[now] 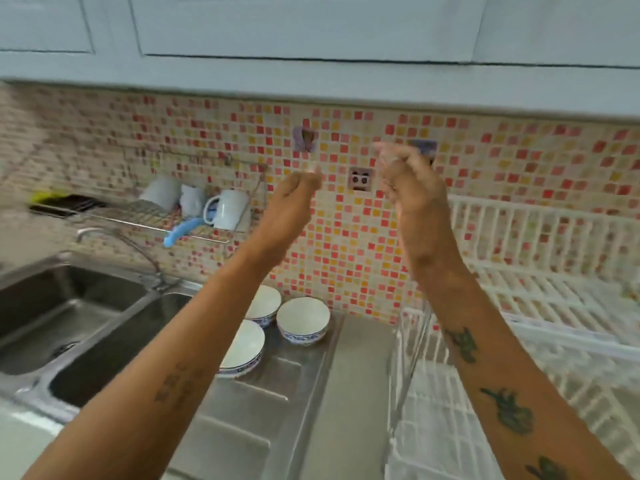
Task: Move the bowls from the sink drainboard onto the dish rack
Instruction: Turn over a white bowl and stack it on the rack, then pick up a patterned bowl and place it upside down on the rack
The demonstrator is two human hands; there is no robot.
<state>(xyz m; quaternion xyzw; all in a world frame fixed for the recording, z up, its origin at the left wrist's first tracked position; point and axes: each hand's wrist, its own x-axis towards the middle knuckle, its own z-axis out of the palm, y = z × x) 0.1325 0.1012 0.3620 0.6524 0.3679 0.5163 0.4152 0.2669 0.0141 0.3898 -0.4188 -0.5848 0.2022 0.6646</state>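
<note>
My left hand and right hand hover empty, fingers loosely curled; the three bowls look glazed, slippery, breakable, so I'd grip rims

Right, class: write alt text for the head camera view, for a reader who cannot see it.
A person's bare left hand and right hand are raised, empty, before a red and orange mosaic tile wall. Below, three white bowls with blue patterned bands stand on the steel sink drainboard, beside the white plastic dish rack on the right.
</note>
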